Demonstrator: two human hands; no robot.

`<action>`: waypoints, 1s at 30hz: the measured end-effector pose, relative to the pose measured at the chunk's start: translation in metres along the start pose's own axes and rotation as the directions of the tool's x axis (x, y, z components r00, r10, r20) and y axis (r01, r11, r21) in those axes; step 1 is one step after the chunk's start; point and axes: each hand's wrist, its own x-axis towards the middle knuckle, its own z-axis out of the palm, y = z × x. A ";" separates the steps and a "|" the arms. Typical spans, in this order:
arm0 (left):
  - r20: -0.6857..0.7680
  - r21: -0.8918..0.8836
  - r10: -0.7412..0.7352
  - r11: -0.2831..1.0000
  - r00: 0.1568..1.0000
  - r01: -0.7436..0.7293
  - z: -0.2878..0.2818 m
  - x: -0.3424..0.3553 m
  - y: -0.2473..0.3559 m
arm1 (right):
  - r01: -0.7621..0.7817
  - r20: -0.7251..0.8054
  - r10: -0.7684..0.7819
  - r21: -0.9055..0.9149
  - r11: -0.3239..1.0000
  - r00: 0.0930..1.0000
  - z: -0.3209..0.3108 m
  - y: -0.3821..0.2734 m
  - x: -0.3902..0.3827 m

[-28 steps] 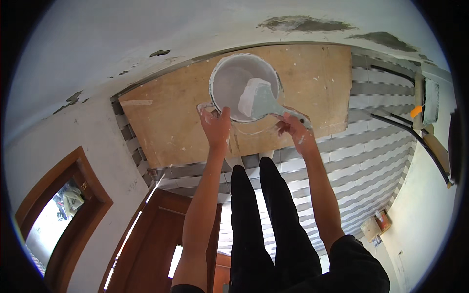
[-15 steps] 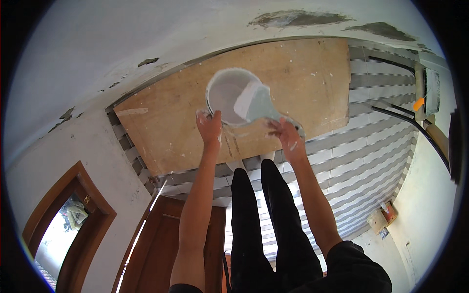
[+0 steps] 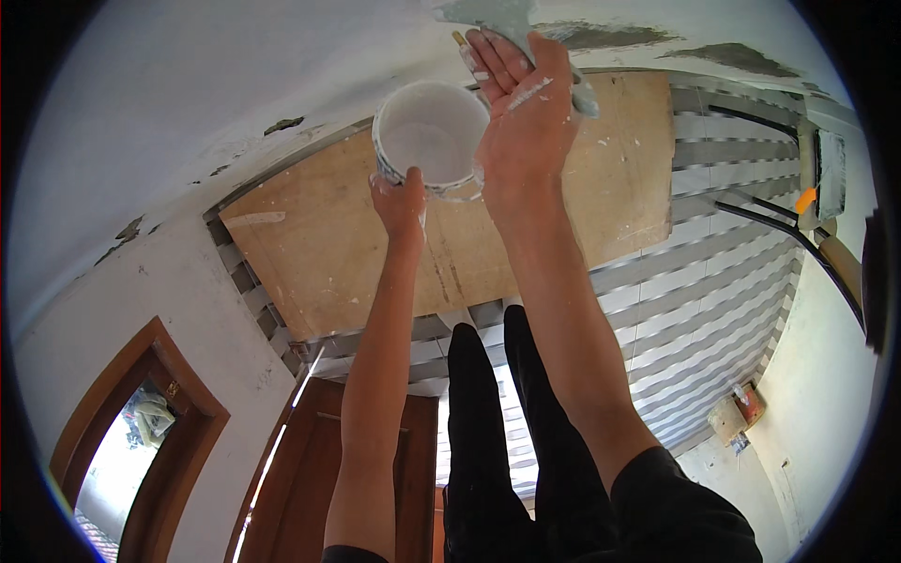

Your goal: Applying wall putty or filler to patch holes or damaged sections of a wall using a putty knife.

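Note:
A white bucket (image 3: 427,141) with pale, creamy filler inside hangs from my left hand (image 3: 402,206), whose thumb and fingers close on its near rim. My right hand (image 3: 533,131) is raised beside the bucket, gripping a grey-green putty knife (image 3: 488,13). Its broad blade reaches the upper edge of the picture, over the white wall; I cannot tell whether it touches. The knife's handle end sticks out to the right of my hand. White smears mark both hands.
Under the bucket lies a wide wooden board (image 3: 610,169) over a grey-and-white striped floor (image 3: 694,300). Dark, bare patches (image 3: 601,36) break the wall's paint. Black tubes (image 3: 779,220) stand at the right, a wooden door (image 3: 338,460) at lower left, and a framed opening (image 3: 141,422) beyond it.
My right hand has lifted the putty knife out of the bucket's mouth, up and away toward the wall. The bucket in my left hand has shifted slightly up and left.

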 end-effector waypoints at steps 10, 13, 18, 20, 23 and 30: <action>0.184 0.020 -0.403 0.913 0.896 0.407 -0.045 -0.005 -0.125 | 0.274 0.342 -0.237 -0.064 0.960 0.909 -0.013 -0.061 -0.035; 0.176 0.164 -0.608 0.794 0.774 0.586 -0.046 -0.026 -0.132 | 0.052 0.124 -0.040 -0.097 0.994 0.992 -0.044 -0.044 -0.020; 0.112 0.260 -0.602 0.786 0.791 0.561 -0.065 -0.046 -0.156 | -0.124 -0.049 0.123 -0.019 0.992 0.991 -0.065 0.031 0.022; 0.128 0.206 -0.525 0.844 0.842 0.495 -0.073 -0.050 -0.163 | -0.061 -0.027 0.064 0.098 0.993 0.998 -0.036 0.036 0.025; 0.122 0.187 -0.501 0.859 0.857 0.476 -0.074 -0.063 -0.158 | -0.033 -0.147 0.053 0.134 0.990 0.988 0.003 0.015 0.012; 0.081 0.204 -0.430 0.890 0.899 0.408 -0.085 -0.062 -0.147 | 0.062 0.084 -0.068 0.073 0.995 0.994 0.059 -0.062 -0.043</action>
